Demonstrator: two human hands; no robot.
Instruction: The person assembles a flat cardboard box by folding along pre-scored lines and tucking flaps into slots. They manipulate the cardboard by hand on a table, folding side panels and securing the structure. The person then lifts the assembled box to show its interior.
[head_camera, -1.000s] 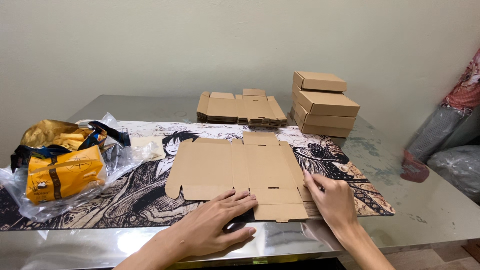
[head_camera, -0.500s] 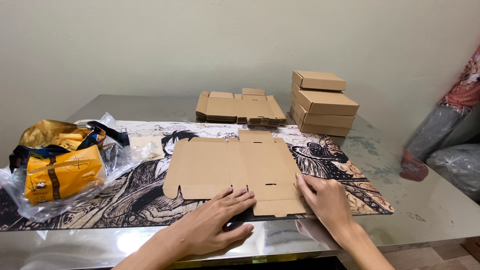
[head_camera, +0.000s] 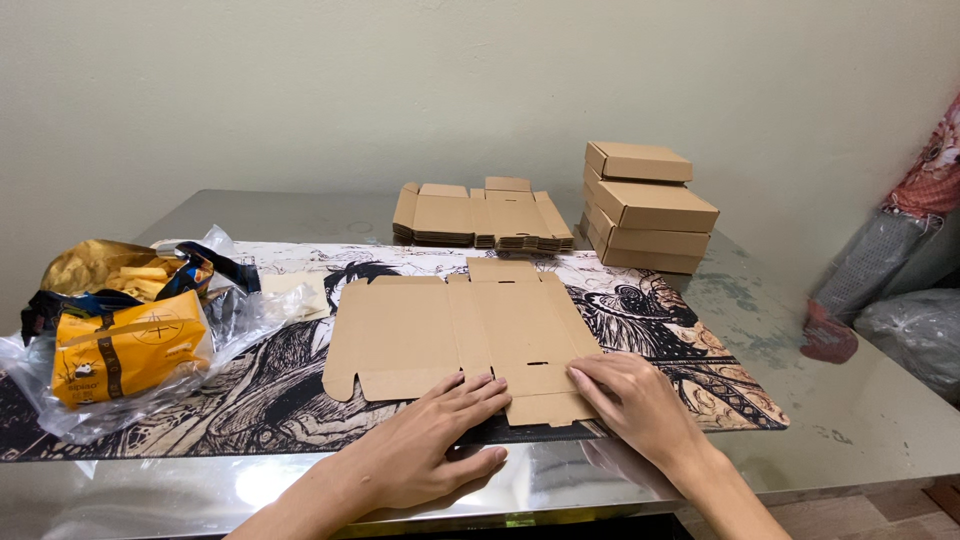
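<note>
A flat, unfolded brown cardboard box blank lies on a black-and-white illustrated mat in the middle of the table. My left hand rests palm down at the blank's near edge, its fingertips on the cardboard. My right hand presses flat on the blank's near right corner, beside the small front flap. Both hands have their fingers spread and grip nothing.
A stack of flat box blanks lies at the back centre. Three folded cardboard boxes are stacked at the back right. Yellow packets in clear plastic bags sit at the left. A person's leg and bags are at the far right, past the table's edge.
The blank has shifted slightly left on the mat. My right hand slid left along the near edge; my left hand has barely moved.
</note>
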